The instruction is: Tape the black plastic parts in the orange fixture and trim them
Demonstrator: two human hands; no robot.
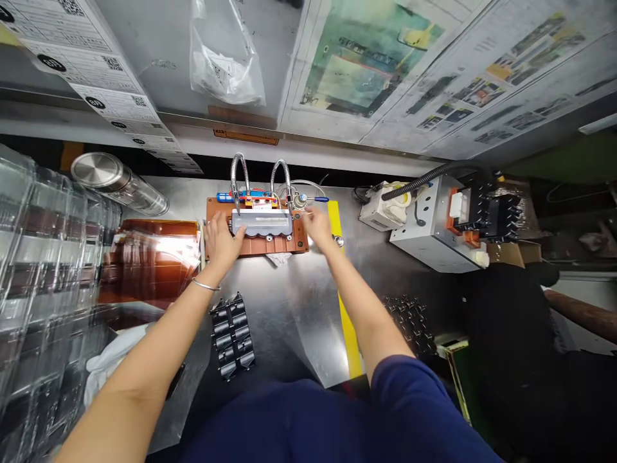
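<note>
My left hand is at the left end of a copper-brown fixture, fingers spread and thumb at the edge of a grey, wavy-edged plate. That plate lies across the fixture's middle. Beside the fixture's right end, my right hand has its fingers curled together; whatever they may hold is hidden. Two flexible metal hoses arch over the back of the fixture, near a blue cylinder. A blue-handled tool lies behind my right hand.
Black moulded parts lie on the steel bench near my body. Stacked clear trays, amber sheets and a steel-lidded bottle crowd the left. Yellow tape runs down the bench; a white machine stands right.
</note>
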